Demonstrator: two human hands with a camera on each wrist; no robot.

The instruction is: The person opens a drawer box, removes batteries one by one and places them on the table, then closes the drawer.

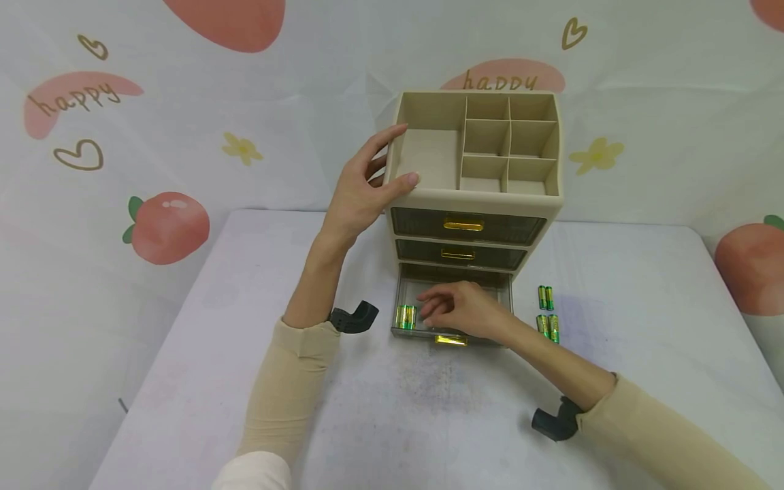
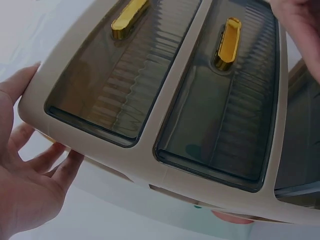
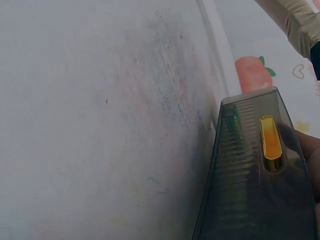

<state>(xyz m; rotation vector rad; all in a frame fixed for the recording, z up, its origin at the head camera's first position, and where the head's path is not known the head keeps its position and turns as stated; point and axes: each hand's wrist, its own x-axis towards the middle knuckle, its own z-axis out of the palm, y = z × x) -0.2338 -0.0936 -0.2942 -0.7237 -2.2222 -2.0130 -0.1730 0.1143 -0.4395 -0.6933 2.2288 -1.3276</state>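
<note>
A cream desktop drawer organizer [image 1: 478, 199] has an open compartment tray on top and smoky drawers with gold handles in front. Its bottom drawer [image 1: 452, 333] is pulled out. Green-and-gold batteries [image 1: 406, 317] stand side by side in that drawer's left front corner. My left hand [image 1: 361, 194] grips the organizer's upper left side, thumb and index finger over the rim. Inside the bottom drawer, my right hand [image 1: 462, 307] hovers with loosely bent fingers just right of the batteries; nothing shows in its grasp. The drawer front [image 3: 260, 165] hides most of this hand in the right wrist view.
Several more batteries [image 1: 548, 316] lie in two pairs on the white tabletop [image 1: 625, 327], right of the drawer. Behind the organizer hangs a white cloth [image 1: 318, 95] printed with fruit, hearts and flowers. Black mounts [image 1: 355, 318] sit at both wrists.
</note>
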